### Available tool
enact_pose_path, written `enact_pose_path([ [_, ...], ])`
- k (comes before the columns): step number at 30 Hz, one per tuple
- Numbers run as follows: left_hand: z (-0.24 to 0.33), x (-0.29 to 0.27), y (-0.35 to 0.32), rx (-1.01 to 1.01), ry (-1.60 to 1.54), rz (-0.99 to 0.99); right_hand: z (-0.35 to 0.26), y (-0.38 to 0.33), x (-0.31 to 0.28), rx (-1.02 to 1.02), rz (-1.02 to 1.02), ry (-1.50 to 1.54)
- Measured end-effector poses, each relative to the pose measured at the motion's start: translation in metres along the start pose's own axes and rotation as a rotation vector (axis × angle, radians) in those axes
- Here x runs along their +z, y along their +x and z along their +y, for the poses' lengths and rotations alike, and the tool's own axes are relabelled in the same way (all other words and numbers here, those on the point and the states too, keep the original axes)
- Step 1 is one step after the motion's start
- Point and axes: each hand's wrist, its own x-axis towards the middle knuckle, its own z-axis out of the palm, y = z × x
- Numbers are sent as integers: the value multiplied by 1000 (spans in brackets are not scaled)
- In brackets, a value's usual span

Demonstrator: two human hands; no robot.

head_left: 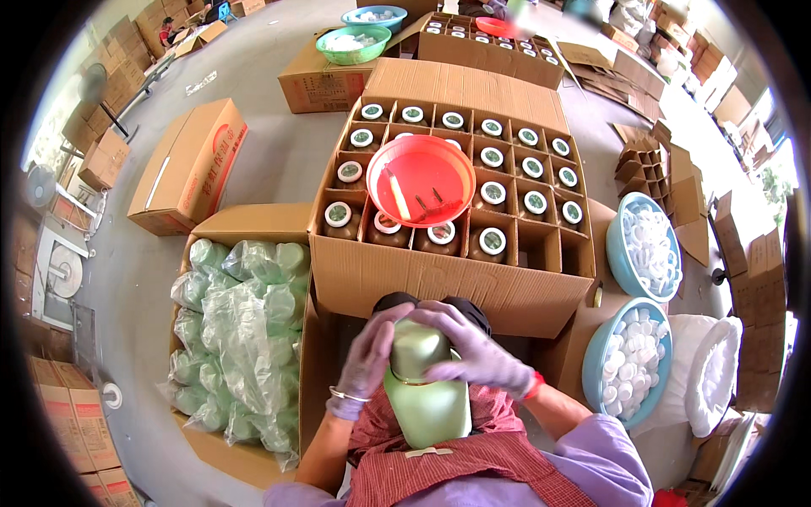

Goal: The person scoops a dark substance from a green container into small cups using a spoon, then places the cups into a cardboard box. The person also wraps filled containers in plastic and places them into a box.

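Fingers: the left hand (368, 360) has its fingers close together and curved along the left side of a green jar (420, 351). The right hand (480, 361) arches its fingers over the far side of the same jar, with the thumb set apart on the near side. Firmness of grip cannot be told. Both hands wear purple gloves.

Jar position: on the person's side of the jar carton (439, 275), just beyond its near wall, above the lap. A pale green surface (431, 414) shows directly below; whether it belongs to the jar cannot be told.

Jar carton: open, with cardboard dividers; jars with white lids stand upright in its compartments. A red bowl (410, 169) rests over the jars.

Left of the jar carton: an open box (253, 221) of green jars under clear plastic; farther off, a closed box (182, 169).

Right of the jar carton: a blue basin (620, 258) of white rings; nearer the person, a second blue basin (594, 372) of white caps, with a white sack (688, 380) beside it.

Behind the jar carton, to the left: a green basin (355, 57) on a box.
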Motion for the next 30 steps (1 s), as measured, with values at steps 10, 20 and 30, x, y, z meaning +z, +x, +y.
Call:
enact_pose_path([
  [10,8,1,16,-318,159,-492,106,198,-116,-149,642,-409],
  [20,10,-11,9,-547,2,-418,131,227,-102,-235,284,-1093],
  [30,115,-18,5,-34,341,-420,178,288,-56,313,281,-1021],
])
